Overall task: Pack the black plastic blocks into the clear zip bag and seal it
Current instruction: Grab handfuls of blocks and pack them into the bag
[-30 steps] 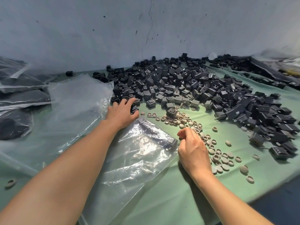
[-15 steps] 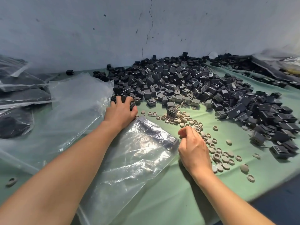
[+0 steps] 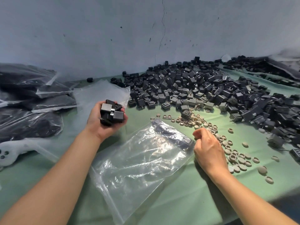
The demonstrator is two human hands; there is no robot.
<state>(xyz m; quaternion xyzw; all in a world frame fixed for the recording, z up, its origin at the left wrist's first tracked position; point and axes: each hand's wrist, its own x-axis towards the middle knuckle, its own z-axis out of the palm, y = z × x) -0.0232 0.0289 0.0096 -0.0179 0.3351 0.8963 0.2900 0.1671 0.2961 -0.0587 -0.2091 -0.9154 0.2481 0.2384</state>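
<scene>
Cupping six-odd blocks (image 3: 112, 113), left hand (image 3: 103, 127); one bag (image 3: 138, 168)

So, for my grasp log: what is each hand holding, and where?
Left hand cups a handful of black blocks, palm up. Right hand is curled at the mouth of the zip bag; whether it pinches it cannot be told.

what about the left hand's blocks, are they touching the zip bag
Apart. Head view shows green table between the blocks in the left hand and the zip bag.
</scene>
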